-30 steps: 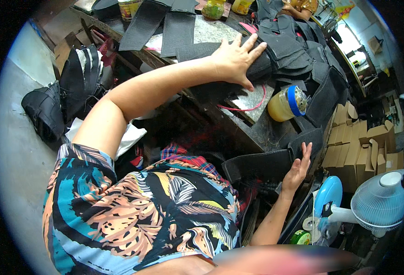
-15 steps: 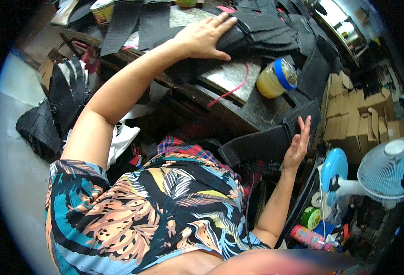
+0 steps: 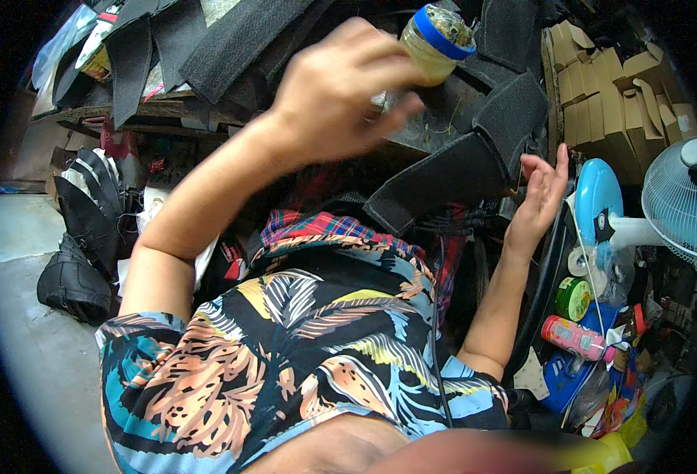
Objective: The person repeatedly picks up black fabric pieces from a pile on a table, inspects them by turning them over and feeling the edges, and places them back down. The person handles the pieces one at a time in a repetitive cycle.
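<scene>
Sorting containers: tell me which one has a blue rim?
The yellowish jar in the left hand; the pink bottle and green tub lie lower right.

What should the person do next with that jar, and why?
Probably bring the jar down toward the black padded piece, since the left hand holds it raised while the right hand rests open beside that piece.

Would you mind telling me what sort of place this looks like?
Probably a small, crowded craft workshop: cut black padded pieces piled on the bench, flattened cardboard boxes stacked alongside, and a pale jar by the left hand.
</scene>
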### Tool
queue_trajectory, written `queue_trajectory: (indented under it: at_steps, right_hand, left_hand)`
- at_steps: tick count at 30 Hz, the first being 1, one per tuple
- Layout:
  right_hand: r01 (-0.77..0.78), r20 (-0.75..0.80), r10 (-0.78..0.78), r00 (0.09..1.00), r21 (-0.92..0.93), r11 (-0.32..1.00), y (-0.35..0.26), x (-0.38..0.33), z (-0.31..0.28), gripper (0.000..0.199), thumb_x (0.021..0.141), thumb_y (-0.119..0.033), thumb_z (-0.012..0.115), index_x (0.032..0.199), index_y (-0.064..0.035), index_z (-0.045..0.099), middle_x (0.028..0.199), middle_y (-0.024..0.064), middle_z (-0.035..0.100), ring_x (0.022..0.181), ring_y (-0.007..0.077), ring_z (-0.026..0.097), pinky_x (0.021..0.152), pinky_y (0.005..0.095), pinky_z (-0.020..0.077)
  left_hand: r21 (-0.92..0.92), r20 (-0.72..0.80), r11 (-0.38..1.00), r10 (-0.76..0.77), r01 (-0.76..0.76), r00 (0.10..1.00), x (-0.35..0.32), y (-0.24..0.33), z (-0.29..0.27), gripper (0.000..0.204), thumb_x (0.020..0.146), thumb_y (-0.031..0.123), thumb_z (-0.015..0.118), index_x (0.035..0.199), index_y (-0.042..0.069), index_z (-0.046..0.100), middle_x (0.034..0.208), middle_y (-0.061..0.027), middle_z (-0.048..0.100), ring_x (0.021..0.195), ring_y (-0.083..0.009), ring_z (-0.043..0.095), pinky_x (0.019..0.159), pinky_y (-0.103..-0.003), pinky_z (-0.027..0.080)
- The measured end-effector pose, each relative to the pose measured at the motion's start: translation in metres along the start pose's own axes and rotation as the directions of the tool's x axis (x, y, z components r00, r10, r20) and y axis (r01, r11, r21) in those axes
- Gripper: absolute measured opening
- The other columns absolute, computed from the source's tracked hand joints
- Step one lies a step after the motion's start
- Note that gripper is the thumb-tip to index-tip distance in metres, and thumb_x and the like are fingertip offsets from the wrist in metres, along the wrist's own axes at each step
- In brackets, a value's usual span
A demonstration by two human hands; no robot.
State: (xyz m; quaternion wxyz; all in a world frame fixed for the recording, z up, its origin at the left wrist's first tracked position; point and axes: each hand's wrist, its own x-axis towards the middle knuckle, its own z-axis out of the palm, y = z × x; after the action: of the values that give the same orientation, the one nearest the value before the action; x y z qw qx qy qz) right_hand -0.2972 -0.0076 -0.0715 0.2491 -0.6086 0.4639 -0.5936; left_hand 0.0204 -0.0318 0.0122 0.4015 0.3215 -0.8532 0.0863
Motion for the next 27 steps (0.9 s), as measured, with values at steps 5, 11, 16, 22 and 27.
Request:
queue_trajectory:
  at_steps: [5, 11, 16, 22, 27]
  right_hand:
    - [-0.021, 0.027, 0.026, 0.999, -0.186, 0.982, -0.015, -0.015, -0.005, 0.063, 0.099, -0.019, 0.058, 0.154, -0.0038, 0.030, 0.113, 0.0111, 0.063, 0.107, 0.0181, 0.057, 0.100, 0.0347, 0.0403]
    - [-0.034, 0.037, 0.041, 0.998, -0.154, 0.988, -0.024, -0.028, -0.006, 0.065, 0.098, -0.018, 0.058, 0.155, -0.0050, 0.028, 0.123, 0.0172, 0.061, 0.112, 0.0217, 0.056, 0.102, 0.0369, 0.0394]
    - [-0.072, 0.042, 0.080, 0.996, -0.169, 0.983, -0.020, -0.035, -0.004, 0.064, 0.098, -0.013, 0.057, 0.155, -0.0051, 0.028, 0.124, 0.0180, 0.062, 0.115, 0.0226, 0.056, 0.106, 0.0381, 0.0371]
    - [0.003, 0.054, 0.007, 0.998, -0.192, 0.981, -0.016, -0.030, -0.002, 0.062, 0.095, -0.006, 0.059, 0.152, -0.0046, 0.035, 0.121, 0.0168, 0.065, 0.113, 0.0212, 0.058, 0.109, 0.0389, 0.0354]
    - [0.012, 0.042, 0.000, 0.999, -0.283, 0.959, -0.020, -0.033, -0.005, 0.064, 0.093, -0.013, 0.065, 0.151, -0.0061, 0.038, 0.121, 0.0161, 0.065, 0.112, 0.0234, 0.060, 0.106, 0.0397, 0.0396]
  left_hand:
    - [0.114, -0.212, 0.993, -0.004, 0.029, 0.977, 0.025, -0.003, 0.046, 0.057, 0.075, 0.032, 0.080, 0.126, 0.016, 0.061, 0.127, -0.0120, 0.056, 0.117, -0.0338, 0.054, 0.095, -0.040, 0.050]
    - [0.115, -0.135, 0.986, -0.106, 0.122, 0.985, 0.034, -0.054, 0.074, 0.089, 0.060, 0.030, 0.091, 0.140, 0.021, 0.051, 0.138, -0.0145, 0.051, 0.133, -0.0371, 0.045, 0.107, -0.044, 0.046]
    - [0.191, -0.203, 0.979, -0.037, 0.076, 0.979, 0.024, -0.056, 0.082, 0.083, 0.061, 0.032, 0.090, 0.135, 0.019, 0.054, 0.126, -0.0141, 0.055, 0.117, -0.0349, 0.053, 0.100, -0.044, 0.049]
    - [0.178, -0.230, 0.977, -0.071, 0.114, 0.970, 0.033, -0.054, 0.085, 0.073, 0.059, 0.023, 0.088, 0.125, 0.016, 0.058, 0.117, -0.0147, 0.052, 0.105, -0.0371, 0.049, 0.093, -0.046, 0.047]
    - [0.382, -0.138, 0.919, -0.050, 0.100, 0.989, 0.036, -0.039, 0.071, 0.101, 0.059, 0.038, 0.090, 0.146, 0.015, 0.042, 0.147, -0.0252, 0.036, 0.134, -0.0473, 0.036, 0.113, -0.055, 0.033]
